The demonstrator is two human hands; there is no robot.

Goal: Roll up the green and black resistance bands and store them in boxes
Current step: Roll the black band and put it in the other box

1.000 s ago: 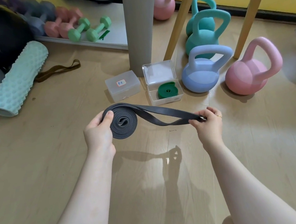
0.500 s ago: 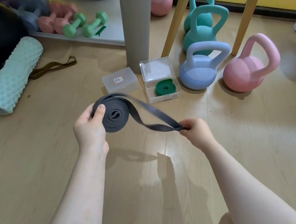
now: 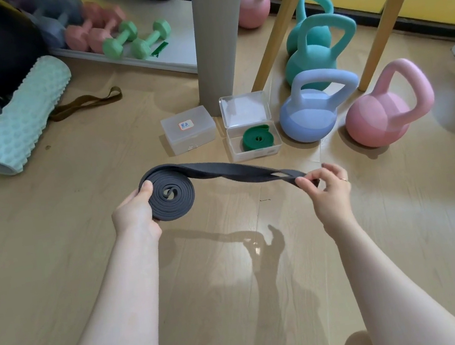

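Note:
The black resistance band (image 3: 175,197) is partly rolled into a flat coil, held above the wooden floor. My left hand (image 3: 135,212) grips the coil, thumb on its rim. A loose tail runs right from the coil to my right hand (image 3: 327,187), which pinches the tail's end between thumb and fingers. The green band (image 3: 258,138) lies coiled inside an open clear box (image 3: 255,150) on the floor beyond my hands. To the left of it stands a closed clear box (image 3: 189,129) with a small label on its lid.
Blue (image 3: 310,112), pink (image 3: 385,110) and teal (image 3: 317,52) kettlebells stand right of the boxes. A grey post (image 3: 215,38) and two wooden legs (image 3: 277,23) rise behind. A mint foam roller (image 3: 25,114), a brown strap (image 3: 86,102) and dumbbells (image 3: 135,38) lie at the left.
My right hand has moved out to the right, pulling the loose tail straighter and higher. The coil in my left hand is slightly larger and lies flatter.

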